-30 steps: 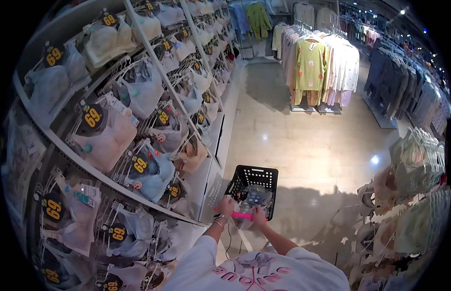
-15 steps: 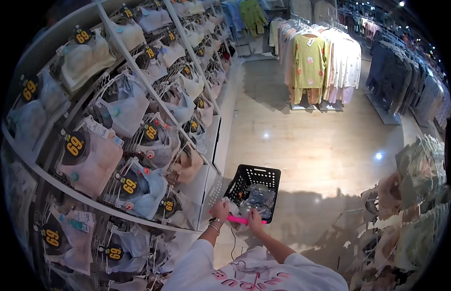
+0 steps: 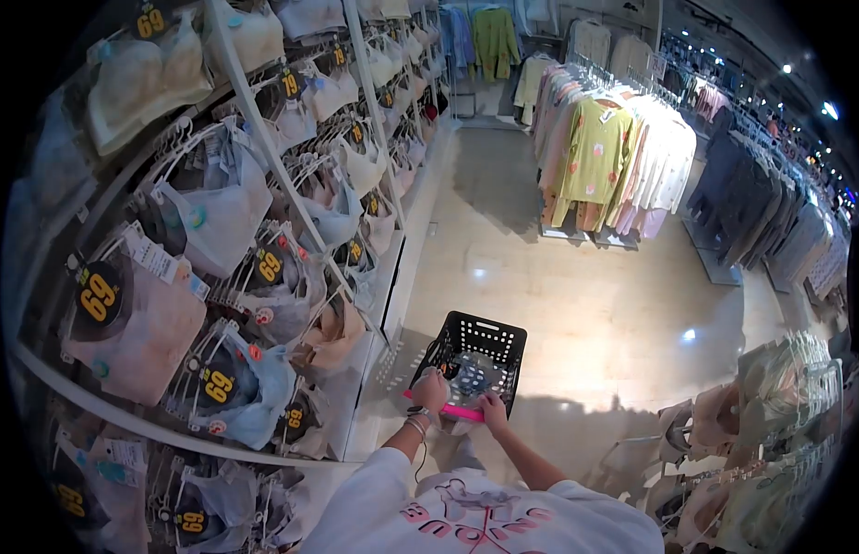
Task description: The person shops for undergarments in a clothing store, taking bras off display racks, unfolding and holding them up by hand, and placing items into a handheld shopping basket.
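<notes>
My left hand (image 3: 430, 391) is closed at the left end of a pink handle (image 3: 462, 412), with bands on the wrist. At the handle's right end, my right hand (image 3: 493, 412) is closed on it too. The handle belongs to a black perforated shopping basket (image 3: 507, 334) low in front of my body. Inside the basket lies a bundle of blue-grey goods (image 3: 470, 375), seemingly in clear wrapping; its exact kind is hard to make out. My hands partly cover the near side of the basket.
Along the left runs a wall rack (image 3: 263, 129) of hanging bras with price tags. Pale wood floor (image 3: 577, 314) stretches ahead. A rack of light tops (image 3: 595, 152) stands farther on, dark garments (image 3: 752, 203) to its right, and more bras (image 3: 780, 388) at near right.
The view has shifted: the near left shelves slide left and down, and the clothing racks ahead sit slightly lower. Both hands stay on the basket's handle, now slightly higher in view.
</notes>
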Tool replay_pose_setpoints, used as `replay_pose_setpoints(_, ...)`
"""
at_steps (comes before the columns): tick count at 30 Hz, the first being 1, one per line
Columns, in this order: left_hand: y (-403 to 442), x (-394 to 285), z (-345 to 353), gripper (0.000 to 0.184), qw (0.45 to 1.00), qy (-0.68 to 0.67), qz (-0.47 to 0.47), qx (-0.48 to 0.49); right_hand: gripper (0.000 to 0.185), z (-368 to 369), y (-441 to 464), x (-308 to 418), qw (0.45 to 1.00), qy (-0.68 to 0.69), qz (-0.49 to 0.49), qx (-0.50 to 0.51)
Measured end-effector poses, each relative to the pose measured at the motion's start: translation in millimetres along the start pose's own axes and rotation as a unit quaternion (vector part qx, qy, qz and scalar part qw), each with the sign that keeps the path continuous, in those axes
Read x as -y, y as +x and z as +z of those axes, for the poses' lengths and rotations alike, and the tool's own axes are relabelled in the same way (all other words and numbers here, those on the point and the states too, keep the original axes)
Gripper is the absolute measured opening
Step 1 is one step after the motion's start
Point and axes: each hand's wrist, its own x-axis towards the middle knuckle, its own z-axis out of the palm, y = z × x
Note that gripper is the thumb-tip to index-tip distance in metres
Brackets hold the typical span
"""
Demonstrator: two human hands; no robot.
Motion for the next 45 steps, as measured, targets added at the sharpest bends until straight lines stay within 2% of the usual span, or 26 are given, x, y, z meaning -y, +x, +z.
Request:
replay_pose_setpoints(2,19,-8,7,0.023,1.0,-0.011,0.011,-0.011,0.022,-6,30,17,0.995,-0.085,-0.036,0.027)
replay_pose_setpoints(3,30,-9,14,0.024,1.0,-0.008,0.014,-0.016,0.023,1,46,26,0.998,-0.023,0.033,0.044)
replay_pose_setpoints(5,50,-9,30,0.025,0.999,-0.013,0.034,-0.035,0.023,12,64,55,0.988,-0.154,0.024,0.02)
replay_pose_setpoints(7,67,-21,29,0.025,1.0,-0.018,0.001,0.004,0.024,26,74,68,0.959,-0.284,0.025,-0.009)
replay_pose_setpoints(10,86,-31,32,0.026,1.0,-0.002,-0.014,0.022,0.022,31,71,88,0.923,-0.375,-0.069,-0.045)
replay_pose_setpoints(12,99,-40,32,0.026,1.0,-0.007,-0.004,-0.002,0.021,32,87,94,0.925,-0.367,-0.084,-0.062)
replay_pose_setpoints(16,123,-59,30,0.029,0.999,-0.017,-0.02,0.041,0.021,19,113,98,0.925,-0.362,-0.096,-0.069)
replay_pose_setpoints(20,152,-72,44,0.03,0.999,-0.025,-0.017,0.013,0.02,11,150,103,0.921,-0.372,-0.093,-0.067)
replay_pose_setpoints(21,160,-76,49,0.022,1.0,-0.029,-0.011,-0.004,0.019,10,160,98,0.923,-0.359,-0.114,-0.074)
replay_pose_setpoints(23,179,-86,56,0.022,0.999,-0.04,-0.011,-0.026,0.017,4,181,94,0.926,-0.335,-0.153,-0.086)
replay_pose_setpoints(27,213,-101,69,0.026,0.997,-0.049,-0.016,-0.048,0.016,-5,224,96,0.926,-0.337,-0.153,-0.071)
replay_pose_setpoints(30,241,-119,76,0.025,0.998,-0.022,-0.055,-0.037,0.017,-11,260,97,0.93,-0.329,-0.148,-0.066)
replay_pose_setpoints(34,268,-132,86,0.027,0.998,-0.01,-0.025,-0.057,0.019,-19,299,94,0.936,-0.322,-0.144,-0.021)
replay_pose_setpoints(38,290,-142,96,0.028,0.997,0.003,-0.059,-0.054,0.018,-30,328,101,0.932,-0.316,-0.176,0.002)
replay_pose_setpoints(42,314,-154,100,0.026,0.996,0.024,-0.061,-0.056,0.018,-47,354,120,0.945,-0.256,-0.202,0.003)
replay_pose_setpoints(45,335,-158,110,0.025,0.995,-0.003,-0.04,-0.089,0.018,-46,383,114,0.939,-0.281,-0.195,0.024)
